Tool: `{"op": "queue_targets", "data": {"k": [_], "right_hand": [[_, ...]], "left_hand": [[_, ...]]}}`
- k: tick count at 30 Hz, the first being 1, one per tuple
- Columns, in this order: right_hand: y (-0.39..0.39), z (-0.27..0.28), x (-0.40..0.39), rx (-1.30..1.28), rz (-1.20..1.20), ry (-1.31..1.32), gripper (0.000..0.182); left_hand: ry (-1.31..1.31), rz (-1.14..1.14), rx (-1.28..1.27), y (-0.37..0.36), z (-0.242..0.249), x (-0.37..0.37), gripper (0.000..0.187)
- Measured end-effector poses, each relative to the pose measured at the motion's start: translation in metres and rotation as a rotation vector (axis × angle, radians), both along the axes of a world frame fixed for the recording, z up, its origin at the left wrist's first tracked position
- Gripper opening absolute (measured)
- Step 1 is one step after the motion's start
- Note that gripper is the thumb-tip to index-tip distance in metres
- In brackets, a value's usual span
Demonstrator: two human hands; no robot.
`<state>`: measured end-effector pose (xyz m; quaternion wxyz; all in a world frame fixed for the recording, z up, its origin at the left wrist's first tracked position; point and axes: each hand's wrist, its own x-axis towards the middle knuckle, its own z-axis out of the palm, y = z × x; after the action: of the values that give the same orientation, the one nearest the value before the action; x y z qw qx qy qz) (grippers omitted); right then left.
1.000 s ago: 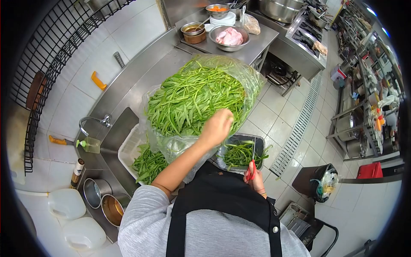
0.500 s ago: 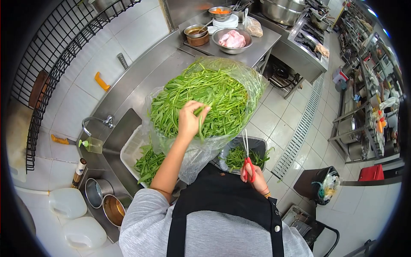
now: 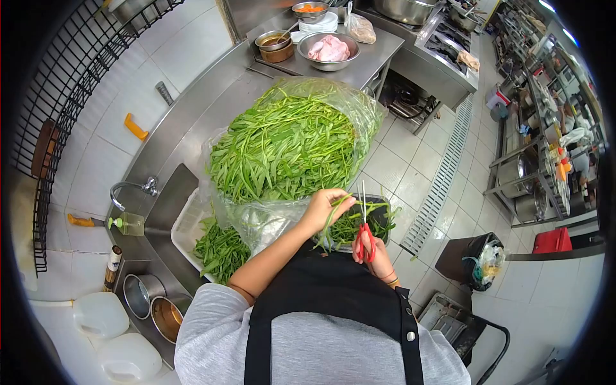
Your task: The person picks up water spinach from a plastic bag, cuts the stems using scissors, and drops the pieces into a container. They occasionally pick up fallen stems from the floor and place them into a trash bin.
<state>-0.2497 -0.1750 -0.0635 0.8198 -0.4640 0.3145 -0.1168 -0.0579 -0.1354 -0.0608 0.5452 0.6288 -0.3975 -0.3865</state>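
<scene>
My left hand (image 3: 329, 209) is closed around a few green leafy stems (image 3: 328, 226), whose ends reach to the scissor blades. The red-handled scissors (image 3: 364, 236) are in my right hand (image 3: 378, 258), blades pointing away from me and close together. Both hands are over a dark bin (image 3: 389, 218) that holds cut stems and leaves. Just beyond my left hand, a large heap of leafy greens (image 3: 282, 147) lies in an open clear plastic bag (image 3: 240, 218). More greens (image 3: 221, 251) lie in a white basket (image 3: 181, 232) in the sink.
A steel bowl of raw meat (image 3: 328, 51) stands on the counter at the back. Two steel pots (image 3: 142, 292) sit at the lower left, near a tap (image 3: 149, 186). A lined trash bin (image 3: 457, 260) stands on the floor to the right.
My left hand has come down from the heap toward the scissors, bringing stems with it. My right hand has stayed near the dark bin, and the view has shifted slightly.
</scene>
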Motion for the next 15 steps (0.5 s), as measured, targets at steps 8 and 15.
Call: {"op": "queue_targets", "data": {"k": [8, 15], "right_hand": [[0.0, -0.049, -0.034, -0.037, -0.118, 0.326, 0.047], [-0.003, -0.05, -0.047, -0.031, -0.202, 0.442, 0.053]], "left_hand": [[0.085, -0.108, 0.227, -0.013, -0.049, -0.024, 0.027], [-0.471, 0.474, 0.055, 0.013, 0.039, 0.054, 0.045]]}}
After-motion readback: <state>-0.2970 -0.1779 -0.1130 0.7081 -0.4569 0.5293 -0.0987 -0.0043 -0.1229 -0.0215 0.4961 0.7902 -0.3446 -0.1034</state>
